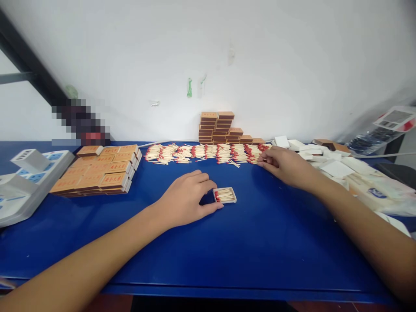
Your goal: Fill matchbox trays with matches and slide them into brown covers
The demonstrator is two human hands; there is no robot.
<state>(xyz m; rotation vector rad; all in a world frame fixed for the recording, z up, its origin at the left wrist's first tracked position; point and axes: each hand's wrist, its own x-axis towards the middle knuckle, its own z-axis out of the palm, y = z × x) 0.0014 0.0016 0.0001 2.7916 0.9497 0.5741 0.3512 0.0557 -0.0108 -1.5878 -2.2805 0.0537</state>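
A small white matchbox tray (231, 200) holds a layer of red-headed matches and lies on the blue table. My left hand (188, 195) grips its left end between thumb and fingers. Behind it, a long row of loose matches (198, 151) is spread in several bunches, most with red heads. At the right end of that row is my right hand (281, 164), palm down, fingers curled together against the last bunch. Whatever is between those fingertips is hidden.
Closed orange matchboxes (97, 169) are stacked at the left, beside a white power strip (42, 182) with plugs. More matchboxes (214, 128) form a stepped stack against the wall. White empty trays (336, 167) and a plastic packet (378, 193) lie at the right near my forearm.
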